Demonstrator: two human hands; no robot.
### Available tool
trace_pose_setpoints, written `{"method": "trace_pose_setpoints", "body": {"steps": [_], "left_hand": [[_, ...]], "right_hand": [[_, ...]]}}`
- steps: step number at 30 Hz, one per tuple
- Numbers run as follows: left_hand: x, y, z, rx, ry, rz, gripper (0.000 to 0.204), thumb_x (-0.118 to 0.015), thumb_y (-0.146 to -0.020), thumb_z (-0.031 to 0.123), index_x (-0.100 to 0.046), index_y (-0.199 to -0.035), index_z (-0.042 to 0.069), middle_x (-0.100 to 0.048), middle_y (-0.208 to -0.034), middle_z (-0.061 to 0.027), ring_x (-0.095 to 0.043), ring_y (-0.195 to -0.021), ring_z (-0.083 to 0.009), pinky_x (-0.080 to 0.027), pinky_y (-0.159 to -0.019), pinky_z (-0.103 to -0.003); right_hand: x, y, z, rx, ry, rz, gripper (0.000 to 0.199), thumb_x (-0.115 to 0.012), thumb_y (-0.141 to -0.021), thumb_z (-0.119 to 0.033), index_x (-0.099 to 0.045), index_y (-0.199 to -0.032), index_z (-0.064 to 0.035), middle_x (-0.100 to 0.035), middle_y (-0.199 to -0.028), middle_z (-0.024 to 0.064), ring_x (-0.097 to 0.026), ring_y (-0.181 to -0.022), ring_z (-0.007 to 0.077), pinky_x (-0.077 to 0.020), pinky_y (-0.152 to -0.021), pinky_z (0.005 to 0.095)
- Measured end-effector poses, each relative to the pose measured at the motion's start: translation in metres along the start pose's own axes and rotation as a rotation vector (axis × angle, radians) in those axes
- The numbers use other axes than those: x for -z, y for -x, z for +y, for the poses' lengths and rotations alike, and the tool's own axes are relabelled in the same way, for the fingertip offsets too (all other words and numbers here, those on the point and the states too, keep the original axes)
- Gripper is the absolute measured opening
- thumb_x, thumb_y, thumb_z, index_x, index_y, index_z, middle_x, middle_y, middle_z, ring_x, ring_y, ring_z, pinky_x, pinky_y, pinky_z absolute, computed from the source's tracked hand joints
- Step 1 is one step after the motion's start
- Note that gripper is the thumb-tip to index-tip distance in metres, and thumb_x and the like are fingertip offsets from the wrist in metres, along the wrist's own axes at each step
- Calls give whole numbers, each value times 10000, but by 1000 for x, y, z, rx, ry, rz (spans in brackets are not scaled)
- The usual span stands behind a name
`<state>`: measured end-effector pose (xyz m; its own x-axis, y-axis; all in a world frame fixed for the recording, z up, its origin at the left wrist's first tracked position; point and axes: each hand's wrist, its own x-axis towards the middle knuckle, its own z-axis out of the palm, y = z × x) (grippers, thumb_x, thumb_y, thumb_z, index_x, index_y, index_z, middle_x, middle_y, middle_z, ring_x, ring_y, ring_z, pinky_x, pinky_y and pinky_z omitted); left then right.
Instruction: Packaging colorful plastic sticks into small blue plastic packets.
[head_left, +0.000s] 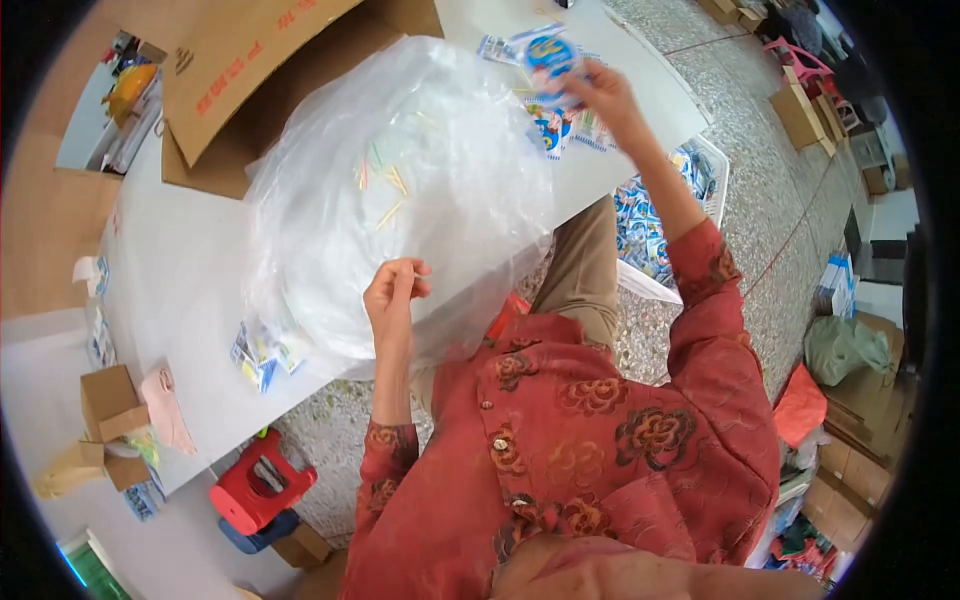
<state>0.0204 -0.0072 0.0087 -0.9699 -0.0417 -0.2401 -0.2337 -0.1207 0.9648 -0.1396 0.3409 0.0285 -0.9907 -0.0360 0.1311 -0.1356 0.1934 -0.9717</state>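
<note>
My right hand (605,95) is raised over the far right of the table and pinches a small blue-and-white packet (547,58). Several similar packets (552,132) lie just below it on the tabletop. A large clear plastic bag (460,190) spreads across the table in front of me. Thin sticks (393,182) in yellow, red and green lie on or inside it near the middle. Over the bag's near side, my left hand (395,288) is closed with its fingertips together. Whatever it may hold is too small to make out.
An open cardboard box (245,75) stands at the far left behind the bag. More packets (262,358) lie by the bag's left side. Right of my leg, a white basket (655,287) is filled with packets. A red stool (260,485) stands below the table's left end.
</note>
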Motion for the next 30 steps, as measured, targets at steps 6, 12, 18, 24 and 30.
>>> {"method": "trace_pose_setpoints", "body": {"steps": [6, 12, 18, 24, 30], "left_hand": [[-5, -3, -8, 47, -48, -30, 149, -536, -919, 153, -600, -901, 19, -621, -828, -45, -539, -646, -87, -444, -605, -232], [-3, -4, -8, 85, -58, -9, 112, -557, -899, 108, -615, -912, 13, -633, -807, -50, -556, -662, -84, -465, -617, -231], [-18, -10, -7, 88, -109, -40, 112, -557, -899, 110, -613, -912, 13, -634, -813, -53, -562, -661, -87, -468, -628, -229], [-19, -9, -2, 103, -123, -8, 104, -562, -893, 95, -611, -914, 5, -636, -814, -62, -569, -666, -103, -473, -635, -241], [-3, -9, -7, 122, -112, 33, 101, -560, -892, 89, -609, -914, 4, -635, -813, -66, -565, -663, -105, -469, -636, -246]], "right_hand": [[175, -38, 110, 80, 764, 603, 205, -618, -816, -200, -592, -895, -13, -615, -740, 62, -585, -638, 105, -465, -524, 246], [165, -44, 135, -184, 1196, 756, 433, -640, -763, -317, -581, -1075, -22, -619, -1025, 184, -575, -960, 361, -457, -823, 437], [74, -125, 107, 384, 1122, 429, 396, -642, -790, -228, -556, -1146, -77, -593, -1120, 131, -518, -1090, 309, -390, -939, 420], [-4, -168, 100, 142, 1407, 76, 347, -665, -752, -248, -574, -1038, -73, -619, -1051, 107, -538, -1072, 300, -396, -915, 467], [-2, -189, 115, -78, 1327, -22, 360, -695, -645, -185, -595, -976, -86, -627, -1021, 101, -558, -1042, 305, -411, -863, 524]]}}
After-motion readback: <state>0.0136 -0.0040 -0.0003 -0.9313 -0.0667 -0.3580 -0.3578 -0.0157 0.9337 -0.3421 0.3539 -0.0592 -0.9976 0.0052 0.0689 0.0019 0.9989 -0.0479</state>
